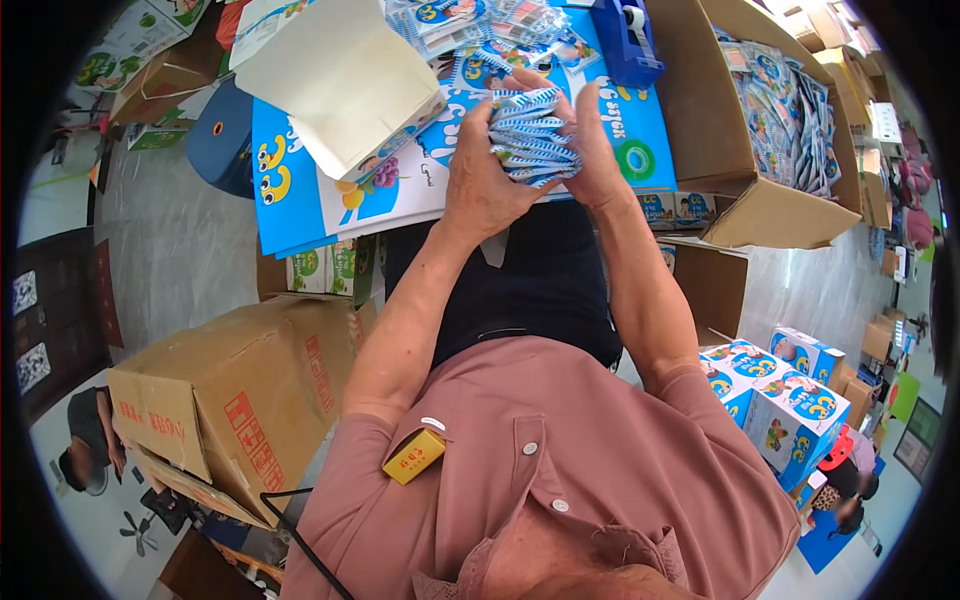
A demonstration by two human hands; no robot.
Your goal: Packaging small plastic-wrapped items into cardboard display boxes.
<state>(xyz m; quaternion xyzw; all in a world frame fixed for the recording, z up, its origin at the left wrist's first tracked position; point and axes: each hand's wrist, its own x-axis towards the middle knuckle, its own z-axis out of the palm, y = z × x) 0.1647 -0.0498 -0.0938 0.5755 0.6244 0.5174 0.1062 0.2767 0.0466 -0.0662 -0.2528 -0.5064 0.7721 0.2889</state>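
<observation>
A stack of small blue-and-white sachets (pixel 535 135) is held upright between my two hands, above the near edge of a blue printed board (pixel 290 215). My left hand (pixel 482 180) closes on the stack's left side, its thumb below the packets. Around the right side curves my right hand (pixel 598 155), its palm against the sachets and some of its fingers hidden behind them. Left of my hands an opened white carton (pixel 340 85) lies tilted on the board, its pale inside or flap turned up. More loose sachets (pixel 450 25) lie in a heap beyond my hands.
A blue tape dispenser (pixel 630 45) and a green tape roll (pixel 634 160) sit to the right. Beside them stands a cardboard box (pixel 710 150) full of sachets (pixel 785 120). A large brown carton (pixel 250 370) is at lower left, printed boxes (pixel 775 390) at lower right.
</observation>
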